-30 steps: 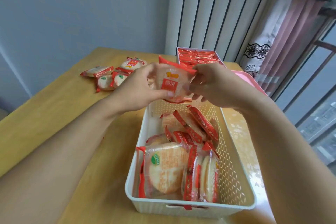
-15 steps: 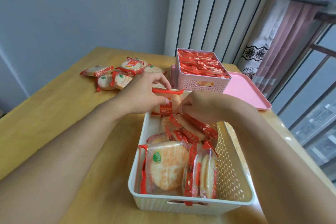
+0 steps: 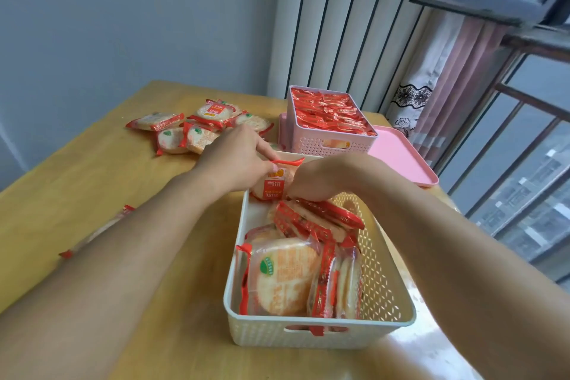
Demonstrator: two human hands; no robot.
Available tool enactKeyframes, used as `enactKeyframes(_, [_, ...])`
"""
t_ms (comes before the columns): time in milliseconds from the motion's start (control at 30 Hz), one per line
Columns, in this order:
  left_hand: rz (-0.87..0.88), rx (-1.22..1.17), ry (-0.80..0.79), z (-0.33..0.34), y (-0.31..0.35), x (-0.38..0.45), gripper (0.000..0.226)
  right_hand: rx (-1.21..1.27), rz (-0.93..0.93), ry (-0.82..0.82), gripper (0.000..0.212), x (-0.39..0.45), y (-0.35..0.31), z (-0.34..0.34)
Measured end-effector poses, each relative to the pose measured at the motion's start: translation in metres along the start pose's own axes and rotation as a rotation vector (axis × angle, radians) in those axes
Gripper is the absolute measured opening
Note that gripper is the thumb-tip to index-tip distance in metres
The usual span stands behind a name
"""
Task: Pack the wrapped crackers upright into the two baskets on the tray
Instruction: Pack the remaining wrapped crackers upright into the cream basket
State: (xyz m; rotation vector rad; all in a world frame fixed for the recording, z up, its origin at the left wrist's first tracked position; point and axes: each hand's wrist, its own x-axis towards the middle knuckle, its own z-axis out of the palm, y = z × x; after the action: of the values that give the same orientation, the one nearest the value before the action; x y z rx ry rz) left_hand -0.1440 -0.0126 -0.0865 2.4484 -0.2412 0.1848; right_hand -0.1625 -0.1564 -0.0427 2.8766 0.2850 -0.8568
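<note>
A wooden table (image 3: 92, 194) fills the lower frame. At centre-bottom sits a cream lattice basket (image 3: 382, 281), part-filled; its packets lean rather than stand, likely because gaps remain. Upper centre, a pink basket (image 3: 308, 145) on a pink tray (image 3: 401, 157) is packed tight. Loose packets (image 3: 191, 129) wait upper left. At centre, the left hand (image 3: 234, 163) and right hand (image 3: 320, 179) both pinch one wrapped cracker (image 3: 273, 185) upright at the cream basket's far end, apparently seating it on edge.

One head-worn view looks forward and down, close over the table (image 3: 92, 194).
</note>
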Motion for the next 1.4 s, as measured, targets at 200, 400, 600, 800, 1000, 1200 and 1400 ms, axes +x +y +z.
enactKeyframes(200, [-0.032,0.068,0.064,0.0,0.004,-0.002,0.022,0.222,-0.061,-0.008,0.067,-0.023,0.013,0.002])
enactKeyframes(400, [-0.005,0.089,0.048,-0.001,0.004,-0.005,0.017,0.339,-0.201,0.147,0.077,-0.034,0.036,0.011])
enactKeyframes(600, [-0.001,-0.064,0.013,0.0,0.0,0.0,0.017,0.203,-0.135,0.174,0.049,-0.045,0.049,0.013])
enactKeyframes(800, [0.033,-0.23,0.102,0.001,-0.001,0.004,0.015,0.137,-0.134,0.402,0.041,-0.041,0.037,0.02])
enactKeyframes(1000, [0.086,-0.332,0.201,-0.015,0.007,0.002,0.043,0.372,-0.321,0.736,0.033,-0.062,0.055,0.006])
enactKeyframes(1200, [0.044,-0.582,-0.065,-0.017,0.023,-0.01,0.048,0.565,-0.646,0.947,0.019,-0.056,0.059,0.005])
enactKeyframes(1400, [0.002,-0.823,0.047,-0.012,0.015,-0.002,0.018,0.49,-0.523,0.796,0.03,-0.045,0.071,0.004])
